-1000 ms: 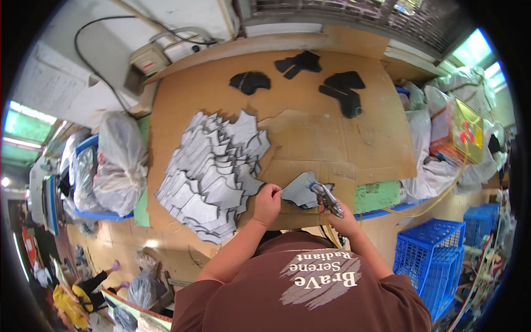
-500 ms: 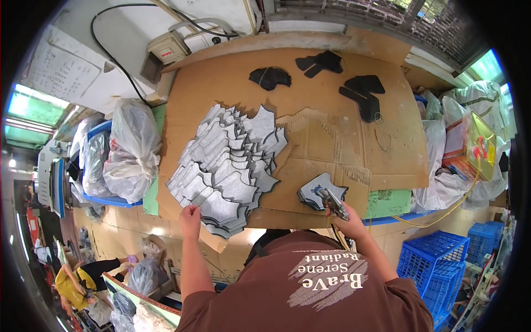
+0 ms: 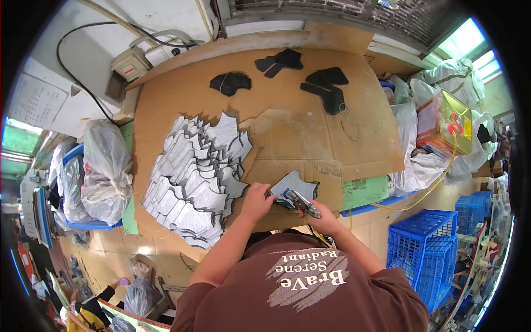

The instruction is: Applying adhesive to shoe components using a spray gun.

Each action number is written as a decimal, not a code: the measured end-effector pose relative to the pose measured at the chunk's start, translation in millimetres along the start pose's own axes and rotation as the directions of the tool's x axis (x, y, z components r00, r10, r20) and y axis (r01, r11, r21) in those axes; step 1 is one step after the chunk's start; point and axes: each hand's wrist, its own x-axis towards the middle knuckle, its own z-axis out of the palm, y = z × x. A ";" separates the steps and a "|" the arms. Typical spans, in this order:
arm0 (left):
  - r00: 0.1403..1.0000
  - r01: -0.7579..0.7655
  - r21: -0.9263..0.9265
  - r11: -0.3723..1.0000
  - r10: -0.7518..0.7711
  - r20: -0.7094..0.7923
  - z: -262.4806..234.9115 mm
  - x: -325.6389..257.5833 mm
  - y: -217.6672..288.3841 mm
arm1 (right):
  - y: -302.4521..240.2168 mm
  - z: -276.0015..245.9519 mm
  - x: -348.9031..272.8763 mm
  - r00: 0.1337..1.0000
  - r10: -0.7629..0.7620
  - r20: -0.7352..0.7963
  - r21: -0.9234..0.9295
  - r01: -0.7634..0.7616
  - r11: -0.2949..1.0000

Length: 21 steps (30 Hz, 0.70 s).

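My left hand (image 3: 258,202) is closed, its fingertips at the left edge of a grey cut piece with black edges (image 3: 293,183). That piece lies on a small stack near the table's front edge. In my right hand (image 3: 325,220) is a silver spray gun (image 3: 303,203) with a blue tip. The tip is over the piece, and I cannot tell whether it touches. To the left of my left hand, a large pile of overlapping grey cut pieces (image 3: 191,182) spreads over the cardboard (image 3: 365,138).
Black cut pieces (image 3: 231,83) lie along the cardboard's far side. A can (image 3: 445,122) with a yellow hose (image 3: 426,200) stands at right among plastic bags. Blue crates (image 3: 423,249) are stacked at lower right. Bagged goods fill a blue bin (image 3: 74,155) at left.
My left hand has moved right, from the front edge of the large pile to the small stack. The spray gun stays over the stack. The whole view has shifted, moving the table left.
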 end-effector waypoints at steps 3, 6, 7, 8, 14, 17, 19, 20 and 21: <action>0.975 0.132 -0.045 0.990 -0.121 0.186 8.7 5.8 1.6 | 0.6 -0.4 -1.8 0.996 0.076 0.041 0.024 -0.077 0.997; 0.978 0.113 -0.031 0.993 -0.106 0.180 10.3 7.6 0.5 | -2.3 0.3 1.0 0.999 0.021 0.027 0.038 -0.022 0.999; 0.986 0.083 -0.049 0.995 -0.075 0.151 12.9 6.4 -2.3 | -5.0 0.7 0.5 1.000 0.027 0.012 0.031 -0.027 0.999; 0.992 0.053 -0.067 0.996 -0.045 0.120 14.4 5.8 -2.9 | -6.8 0.9 0.1 0.999 0.032 -0.003 0.023 -0.032 0.999; 0.977 0.178 -0.112 0.978 -0.162 0.140 14.8 6.1 1.9 | -3.6 1.9 2.3 0.999 0.039 0.009 0.049 -0.039 0.998; 0.971 0.206 -0.114 0.972 -0.189 0.147 13.7 7.0 2.7 | -1.5 0.3 2.7 0.998 0.057 -0.015 0.089 -0.055 0.994; 0.972 0.207 -0.123 0.971 -0.190 0.138 14.0 6.9 1.9 | 0.5 -1.1 3.2 0.998 0.048 -0.044 0.104 -0.043 0.994; 0.973 0.208 -0.130 0.969 -0.192 0.129 14.2 7.0 1.5 | 1.1 -2.2 3.2 0.997 0.040 -0.073 0.118 -0.031 0.993; 0.973 0.208 -0.131 0.969 -0.191 0.130 14.2 7.4 1.3 | 0.7 -4.5 2.9 0.996 0.041 -0.075 0.118 -0.032 0.993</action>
